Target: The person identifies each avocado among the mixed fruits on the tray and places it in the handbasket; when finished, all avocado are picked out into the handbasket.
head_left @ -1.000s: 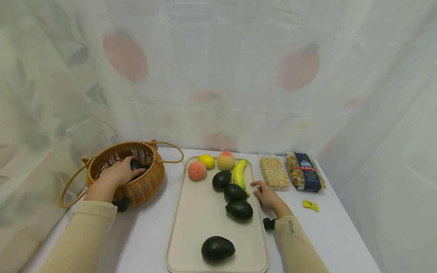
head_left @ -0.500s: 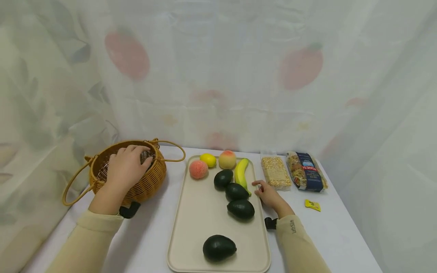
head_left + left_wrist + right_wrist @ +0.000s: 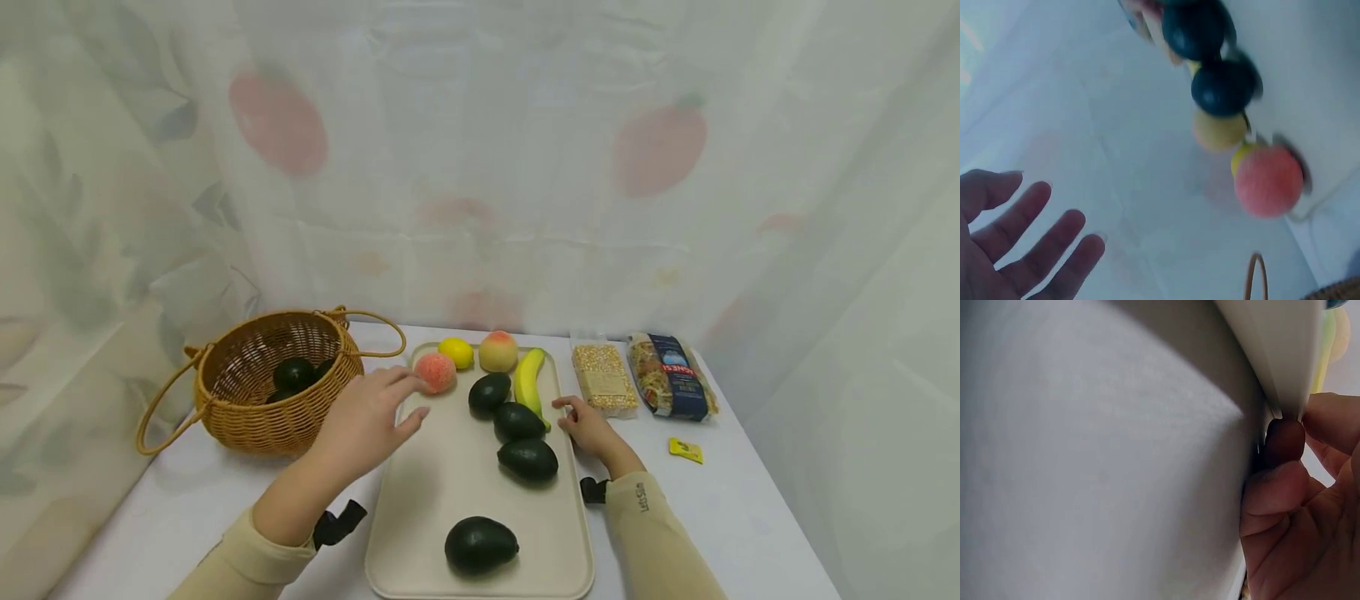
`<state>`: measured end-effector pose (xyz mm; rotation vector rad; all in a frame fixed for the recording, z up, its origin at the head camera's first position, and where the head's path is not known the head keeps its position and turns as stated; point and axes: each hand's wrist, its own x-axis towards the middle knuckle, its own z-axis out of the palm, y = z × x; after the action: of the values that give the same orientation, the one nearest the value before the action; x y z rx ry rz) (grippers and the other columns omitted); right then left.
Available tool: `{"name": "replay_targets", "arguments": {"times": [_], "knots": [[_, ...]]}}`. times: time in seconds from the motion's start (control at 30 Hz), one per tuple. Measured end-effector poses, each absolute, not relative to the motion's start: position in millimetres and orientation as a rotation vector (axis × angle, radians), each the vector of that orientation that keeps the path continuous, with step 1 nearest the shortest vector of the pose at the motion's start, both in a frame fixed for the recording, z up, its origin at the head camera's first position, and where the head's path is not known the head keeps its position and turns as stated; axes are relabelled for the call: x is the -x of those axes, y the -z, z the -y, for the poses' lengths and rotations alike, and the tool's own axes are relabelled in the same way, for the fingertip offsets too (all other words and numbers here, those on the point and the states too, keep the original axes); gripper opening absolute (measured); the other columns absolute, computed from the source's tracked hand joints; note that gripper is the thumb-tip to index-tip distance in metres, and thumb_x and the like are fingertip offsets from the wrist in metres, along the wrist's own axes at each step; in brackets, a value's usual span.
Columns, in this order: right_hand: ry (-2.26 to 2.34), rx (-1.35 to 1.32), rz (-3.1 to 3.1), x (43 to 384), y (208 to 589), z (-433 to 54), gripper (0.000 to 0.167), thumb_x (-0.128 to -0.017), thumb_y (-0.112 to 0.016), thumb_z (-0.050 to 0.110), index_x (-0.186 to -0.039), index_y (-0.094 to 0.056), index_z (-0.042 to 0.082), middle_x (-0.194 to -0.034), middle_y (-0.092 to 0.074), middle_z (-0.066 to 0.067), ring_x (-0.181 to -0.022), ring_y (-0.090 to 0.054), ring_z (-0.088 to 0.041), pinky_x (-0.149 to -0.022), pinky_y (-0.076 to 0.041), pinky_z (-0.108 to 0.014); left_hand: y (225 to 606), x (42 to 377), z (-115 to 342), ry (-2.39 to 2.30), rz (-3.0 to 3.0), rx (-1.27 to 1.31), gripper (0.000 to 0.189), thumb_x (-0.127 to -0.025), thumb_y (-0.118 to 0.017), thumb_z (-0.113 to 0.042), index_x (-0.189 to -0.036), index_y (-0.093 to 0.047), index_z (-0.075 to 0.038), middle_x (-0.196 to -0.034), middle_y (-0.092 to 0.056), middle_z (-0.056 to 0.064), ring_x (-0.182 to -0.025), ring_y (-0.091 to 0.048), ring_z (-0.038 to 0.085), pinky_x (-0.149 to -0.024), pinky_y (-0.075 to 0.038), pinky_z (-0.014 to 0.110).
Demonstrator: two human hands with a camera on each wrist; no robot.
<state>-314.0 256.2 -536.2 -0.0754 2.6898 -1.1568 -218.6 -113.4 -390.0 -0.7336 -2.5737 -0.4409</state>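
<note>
My left hand [image 3: 367, 421] hovers over the tray's left edge with its fingers spread and nothing in them; the left wrist view also shows the hand [image 3: 1029, 244] bare. Its fingertips are near a pink fuzzy peach [image 3: 437, 371]; contact cannot be told. My right hand [image 3: 592, 432] pinches the right rim of the beige tray [image 3: 1272, 350] between thumb and fingers. On the tray [image 3: 427, 508] lie a lemon [image 3: 456, 353], a yellow-red peach [image 3: 498, 353], a banana [image 3: 527, 383] and several dark avocados [image 3: 528, 461], one avocado [image 3: 481, 546] by itself near the front.
Left of the tray stands a wicker basket [image 3: 270, 429] with two looped handles, holding dark avocados [image 3: 294, 375]. To the right lie a bag of corn kernels [image 3: 603, 379], a blue-labelled pasta bag [image 3: 670, 377] and a small yellow packet [image 3: 685, 450]. A curtain [image 3: 480, 167] hangs behind the table.
My left hand let go of a dark avocado in the basket, rose out and moved right to the tray's left edge. My right hand has stayed at the tray rim.
</note>
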Motion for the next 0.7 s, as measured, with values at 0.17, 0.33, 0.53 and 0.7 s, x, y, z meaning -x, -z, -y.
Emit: {"name": "replay_targets", "arguments": {"times": [0.17,0.33,0.53,0.7], "knots": [[1.169,0.082,-2.700,314,537,-255,0.031,-0.107,-0.058,0.007,-0.138,-0.059,0.005,-0.085,-0.046,-0.007,-0.075,-0.047,-0.020,-0.069,-0.040,-0.032,405,210,96,0.567,2.603,1.008,0.025,-0.090,-0.084,-0.020,-0.114,-0.075,-0.020,-0.115,-0.070,-0.004,-0.105,-0.069,0.022,-0.090,-0.055,0.046],[1.175,0.100,-2.714,312,535,-254,0.030,-0.106,-0.058,0.006,-0.137,-0.059,0.004,-0.084,-0.046,-0.006,-0.072,-0.046,-0.019,-0.067,-0.039,-0.032,421,202,86,0.642,2.711,1.347,0.030,-0.098,-0.078,-0.029,-0.127,-0.071,-0.025,-0.125,-0.065,-0.009,-0.117,-0.061,0.015,-0.102,-0.050,0.041],[1.162,0.112,-2.713,311,534,-254,0.031,-0.107,-0.057,0.007,-0.138,-0.058,0.005,-0.086,-0.047,-0.007,-0.073,-0.046,-0.020,-0.068,-0.039,-0.032,442,195,76,0.630,2.661,1.561,0.037,-0.097,-0.077,-0.038,-0.133,-0.068,-0.031,-0.132,-0.062,-0.008,-0.121,-0.058,0.013,-0.103,-0.047,0.037],[1.160,0.083,-2.699,311,533,-254,0.031,-0.107,-0.058,0.008,-0.138,-0.058,0.006,-0.088,-0.047,-0.007,-0.076,-0.048,-0.020,-0.069,-0.039,-0.033,452,191,69,0.602,2.618,1.618,0.040,-0.096,-0.078,-0.040,-0.133,-0.068,-0.033,-0.133,-0.061,-0.004,-0.119,-0.059,0.013,-0.100,-0.048,0.034]]}}
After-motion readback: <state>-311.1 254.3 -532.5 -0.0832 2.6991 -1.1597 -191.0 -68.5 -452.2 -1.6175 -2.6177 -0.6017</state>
